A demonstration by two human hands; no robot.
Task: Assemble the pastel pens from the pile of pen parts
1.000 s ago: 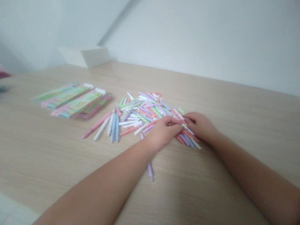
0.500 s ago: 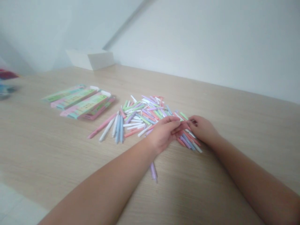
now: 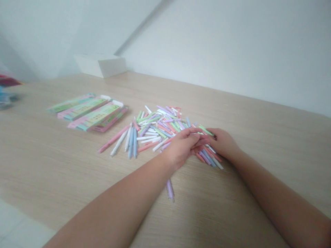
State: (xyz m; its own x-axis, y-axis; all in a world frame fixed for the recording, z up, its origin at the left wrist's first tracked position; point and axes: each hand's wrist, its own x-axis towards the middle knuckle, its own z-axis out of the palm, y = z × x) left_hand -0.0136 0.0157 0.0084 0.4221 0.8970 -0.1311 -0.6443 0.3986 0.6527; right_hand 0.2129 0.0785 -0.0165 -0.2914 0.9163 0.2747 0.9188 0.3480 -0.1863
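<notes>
A loose heap of slim pastel pens (image 3: pixel 160 125) in pink, green, lilac, blue and white lies on the wooden table (image 3: pixel 51 155). My left hand (image 3: pixel 181 148) rests on its near right side, fingers curled toward my right hand (image 3: pixel 222 143). The fingertips of both hands meet above the pens, and whatever lies between them is hidden. A green pen (image 3: pixel 206 130) sticks out by my right fingers. A lilac pen (image 3: pixel 170 190) lies apart, just beyond my left forearm.
Several flat pen packs (image 3: pixel 91 113) in green and pink lie left of the heap. Several blue and white pens (image 3: pixel 131 143) lie side by side at its near edge. A white box (image 3: pixel 100 65) stands against the wall, and a blurred red and blue object (image 3: pixel 9 84) shows at far left.
My hands have drawn closer together and the left fingers have curled further over the pens. The green pen now tilts against my right fingers. The view has shifted slightly since the oldest frame.
</notes>
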